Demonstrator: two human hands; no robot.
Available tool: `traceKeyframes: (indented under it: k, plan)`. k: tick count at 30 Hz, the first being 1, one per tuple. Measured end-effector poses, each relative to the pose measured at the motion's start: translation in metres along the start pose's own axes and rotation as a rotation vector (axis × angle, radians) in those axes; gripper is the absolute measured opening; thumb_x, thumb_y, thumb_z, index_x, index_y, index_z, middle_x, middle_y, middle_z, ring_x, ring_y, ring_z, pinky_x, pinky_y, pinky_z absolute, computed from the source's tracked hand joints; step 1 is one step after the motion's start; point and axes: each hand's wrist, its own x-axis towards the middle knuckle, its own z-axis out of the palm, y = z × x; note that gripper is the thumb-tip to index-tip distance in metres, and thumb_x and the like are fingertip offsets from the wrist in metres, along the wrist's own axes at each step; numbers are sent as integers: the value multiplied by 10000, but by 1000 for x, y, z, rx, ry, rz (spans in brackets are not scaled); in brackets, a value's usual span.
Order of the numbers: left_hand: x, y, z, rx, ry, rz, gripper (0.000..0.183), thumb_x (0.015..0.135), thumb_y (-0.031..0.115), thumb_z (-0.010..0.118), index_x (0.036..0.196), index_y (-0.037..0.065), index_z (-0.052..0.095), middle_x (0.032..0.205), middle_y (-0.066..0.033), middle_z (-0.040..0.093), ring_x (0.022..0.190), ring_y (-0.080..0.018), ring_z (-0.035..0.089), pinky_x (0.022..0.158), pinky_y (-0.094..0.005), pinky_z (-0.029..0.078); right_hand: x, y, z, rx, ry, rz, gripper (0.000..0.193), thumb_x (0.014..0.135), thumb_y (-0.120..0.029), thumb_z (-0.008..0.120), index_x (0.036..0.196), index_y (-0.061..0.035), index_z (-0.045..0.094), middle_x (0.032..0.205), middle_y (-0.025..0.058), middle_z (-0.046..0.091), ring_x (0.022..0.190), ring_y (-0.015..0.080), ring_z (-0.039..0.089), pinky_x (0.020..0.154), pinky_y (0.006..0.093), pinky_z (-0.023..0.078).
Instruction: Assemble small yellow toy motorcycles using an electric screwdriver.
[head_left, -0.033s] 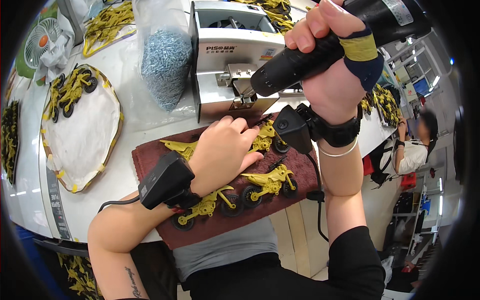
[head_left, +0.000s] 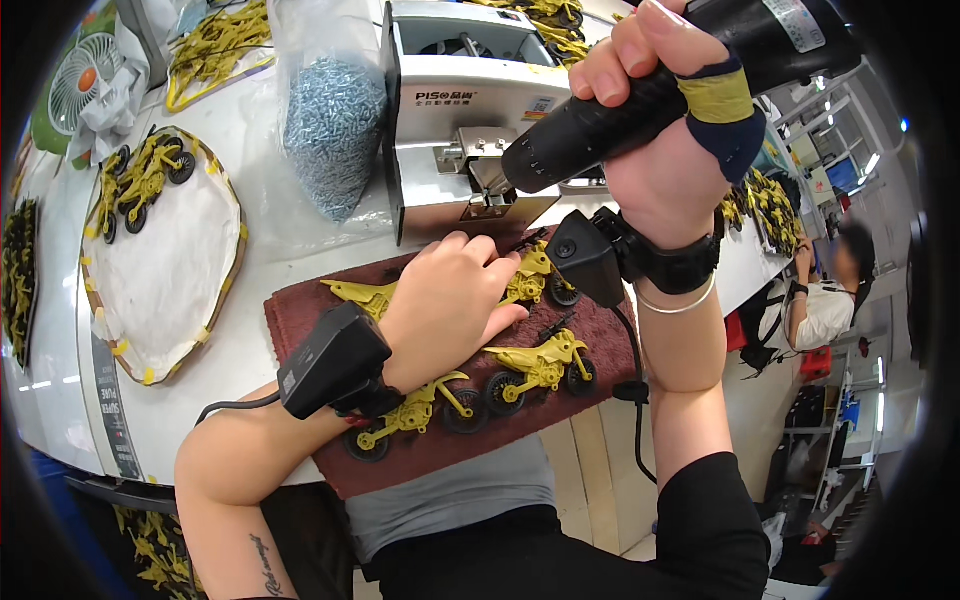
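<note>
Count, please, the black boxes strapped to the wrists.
2: the left wrist box, behind the left hand over yellow toy motorcycles; the right wrist box, below the right hand gripping a black tool.

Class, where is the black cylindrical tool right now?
In the head view, the black cylindrical tool is at upper right, in the right hand, its left end in front of the silver machine.

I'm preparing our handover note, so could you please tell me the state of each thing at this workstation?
Black power driver: held, tip at the metal machine, contact unclear
Right hand: closed around the driver
Left hand: fingers bent over a yellow toy motorcycle
Lower-right toy motorcycle: on its side, both wheels fitted
Maroon cloth: spread under the motorcycles
Clear bag: partly filled with small screws
White fan: on or off, cannot tell
</note>
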Motion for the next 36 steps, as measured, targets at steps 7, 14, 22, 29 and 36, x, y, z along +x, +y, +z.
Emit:
traceKeyframes:
  k: [7,14,22,29,36]
  plan:
    - [0,1,-1,-1,10,-2,308,718,294,673,785,7,582,831,-95,526,799,-267,498,716,-358,428,3,19,-7,-95,-63,-45,224,718,-151,596,890,-52,492,556,15,430,458,149,445,515,291,392]
    - [-1,1,0,10,12,-27,358,710,278,679,950,21,615,840,-81,532,813,-249,512,719,-351,438,-10,-12,-37,-194,-403,-7,166,780,-129,534,829,-97,378,624,-17,393,536,108,423,603,289,368]
    - [0,1,-1,8,-4,-21,380,696,261,689,990,35,610,832,-80,533,794,-251,515,704,-360,443,-51,-12,-58,-253,-207,-3,221,743,-124,571,855,-91,383,603,7,411,486,122,417,541,295,372]
    - [1,0,-1,1,-2,-14,380,709,250,681,1015,38,609,834,-81,534,796,-252,514,706,-357,442,-58,0,-72,-142,-204,56,241,751,-32,598,872,-81,396,608,43,467,521,149,469,564,290,421]
    - [2,-1,-3,-7,-18,-6,346,726,216,659,1019,38,608,833,-88,532,799,-256,515,709,-360,443,-63,3,-72,-174,-277,17,285,748,-49,632,852,-94,371,594,32,458,519,144,471,562,299,434]
